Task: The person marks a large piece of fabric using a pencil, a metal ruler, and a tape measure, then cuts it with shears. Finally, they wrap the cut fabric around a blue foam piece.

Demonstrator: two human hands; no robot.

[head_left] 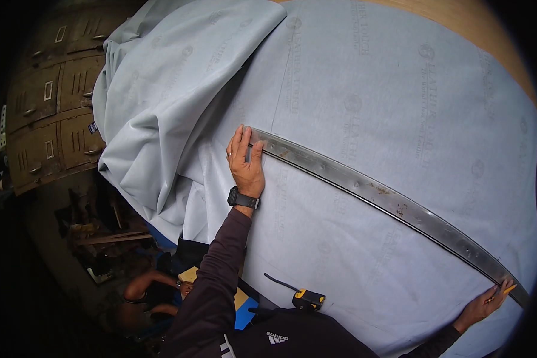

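A long grey metal straightedge (364,186), scuffed and spotted with rust, lies slantwise across light grey-blue material (340,250) with faint printed lettering. My left hand (246,167), with a ring and a black watch on the wrist, grips the upper left end, fingertips on top and thumb at the near edge. At the lower right end, my right hand (486,305) touches the straightedge with fingers bent around a thin yellow-orange stick that looks like a pencil (510,289). Its tip is too small to make out. Thin drawn lines show on the material.
A black and yellow tape measure (308,299) rests near my body. Bunched folds of the material (155,125) rise at the left. Metal lockers (53,95) stand beyond them. Below left, another person's arm (152,283) shows. A wooden surface (459,21) is exposed at the far edge.
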